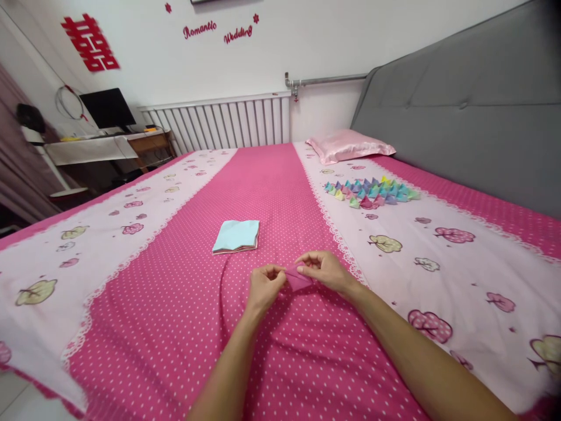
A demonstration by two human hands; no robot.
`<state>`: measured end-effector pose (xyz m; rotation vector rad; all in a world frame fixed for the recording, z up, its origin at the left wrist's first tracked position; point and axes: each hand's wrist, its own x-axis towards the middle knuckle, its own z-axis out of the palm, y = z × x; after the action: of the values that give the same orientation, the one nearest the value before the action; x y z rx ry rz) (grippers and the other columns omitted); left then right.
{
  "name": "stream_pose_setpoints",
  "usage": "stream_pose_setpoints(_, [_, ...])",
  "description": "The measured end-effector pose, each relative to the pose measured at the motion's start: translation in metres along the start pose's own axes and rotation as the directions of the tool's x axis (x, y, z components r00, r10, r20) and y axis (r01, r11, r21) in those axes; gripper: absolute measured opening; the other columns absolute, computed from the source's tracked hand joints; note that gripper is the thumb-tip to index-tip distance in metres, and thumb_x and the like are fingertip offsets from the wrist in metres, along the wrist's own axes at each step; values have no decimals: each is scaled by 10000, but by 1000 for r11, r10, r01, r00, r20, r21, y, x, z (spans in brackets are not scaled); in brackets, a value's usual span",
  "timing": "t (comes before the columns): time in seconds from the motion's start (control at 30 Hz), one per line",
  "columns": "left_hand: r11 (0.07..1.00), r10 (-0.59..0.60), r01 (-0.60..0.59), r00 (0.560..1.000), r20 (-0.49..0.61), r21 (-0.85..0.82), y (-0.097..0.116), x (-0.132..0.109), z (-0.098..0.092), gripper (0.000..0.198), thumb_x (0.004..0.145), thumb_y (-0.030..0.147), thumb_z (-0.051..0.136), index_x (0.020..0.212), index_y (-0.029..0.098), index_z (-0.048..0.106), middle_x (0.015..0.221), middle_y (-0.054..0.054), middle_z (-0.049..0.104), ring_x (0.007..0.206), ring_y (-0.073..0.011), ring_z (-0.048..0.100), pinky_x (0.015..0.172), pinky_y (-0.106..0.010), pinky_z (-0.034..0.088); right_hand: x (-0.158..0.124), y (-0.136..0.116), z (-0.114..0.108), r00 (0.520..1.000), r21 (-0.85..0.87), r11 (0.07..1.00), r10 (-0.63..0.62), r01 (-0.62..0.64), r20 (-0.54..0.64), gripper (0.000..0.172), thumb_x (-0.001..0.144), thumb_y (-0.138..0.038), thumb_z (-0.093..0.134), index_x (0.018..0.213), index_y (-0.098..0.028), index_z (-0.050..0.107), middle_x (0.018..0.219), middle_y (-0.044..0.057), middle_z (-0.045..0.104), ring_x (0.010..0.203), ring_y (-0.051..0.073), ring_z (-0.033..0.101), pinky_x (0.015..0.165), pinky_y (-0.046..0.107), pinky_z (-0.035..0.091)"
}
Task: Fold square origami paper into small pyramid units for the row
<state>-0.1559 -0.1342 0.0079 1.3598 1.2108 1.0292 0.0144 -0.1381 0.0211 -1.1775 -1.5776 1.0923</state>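
Between my two hands is a small folded piece of pink origami paper [300,282], just above the dotted bedsheet. My left hand [265,286] pinches its left corner between thumb and fingers. On the other side, my right hand [325,270] grips the upper right part, thumb on top and fingers behind. Part of the paper's right edge is hidden by my fingers. A stack of square paper sheets [236,235], light blue on top, lies on the sheet beyond my left hand. Farther right sit several small folded paper pieces [372,192] in many colours, grouped in rows.
A bed with a pink dotted and white patterned sheet [263,187] fills the lower view. A pink pillow [348,145] lies near the grey headboard [464,111]. Behind stand a white radiator [219,124] and, at left, a desk [149,142] with a monitor [107,109].
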Motion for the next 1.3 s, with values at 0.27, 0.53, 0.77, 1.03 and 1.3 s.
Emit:
stream_pose_setpoints(0.27, [982, -37, 33, 999, -19, -188, 7, -1, 0, 272, 614, 357, 701, 735, 127, 622, 497, 11, 533, 374, -51, 429, 388, -178, 344, 2, 3, 9, 977, 431, 882, 215, -190, -10, 183, 661, -266, 671, 746, -160, 548, 608, -4, 634, 565, 98, 604, 500, 175, 430])
stream_pose_setpoints(0.53, [971, 1, 0, 1000, 1, -241, 3, -3, 6, 257, 649, 370, 680, 671, 122, 615, 434, 59, 435, 334, -15, 308, 349, -162, 230, -1, 6, 23, 967, 509, 826, 250, -241, 51, 212, 649, -289, 684, 775, -177, 556, 730, -3, 630, 635, 93, 599, 519, 177, 429])
stream_pose_setpoints(0.77, [984, -59, 58, 998, -2, -171, 6, -2, 3, 263, 641, 358, 675, 735, 112, 656, 442, 16, 540, 305, -37, 399, 336, -158, 272, -2, 6, 16, 986, 159, 985, 92, -69, -142, 313, 663, -358, 663, 896, -157, 607, 501, -74, 460, 421, 50, 383, 414, 186, 292])
stream_pose_setpoints(1.03, [965, -75, 73, 997, -1, -252, 5, -3, 6, 280, 601, 290, 709, 785, 81, 690, 636, -100, 673, 498, -126, 598, 490, -216, 456, -2, 3, 18, 993, 304, 947, 114, -101, -25, 288, 687, -353, 636, 874, -135, 626, 663, 35, 653, 554, 110, 593, 501, 217, 440])
stream_pose_setpoints(1.3, [937, -39, 22, 998, -40, -349, 13, -6, 6, 360, 510, 252, 783, 830, 113, 695, 769, -117, 700, 688, -186, 650, 663, -279, 497, 0, 3, 15, 996, 350, 937, 43, -11, -82, 234, 657, -308, 674, 834, -161, 631, 795, 41, 687, 716, 144, 642, 690, 273, 498])
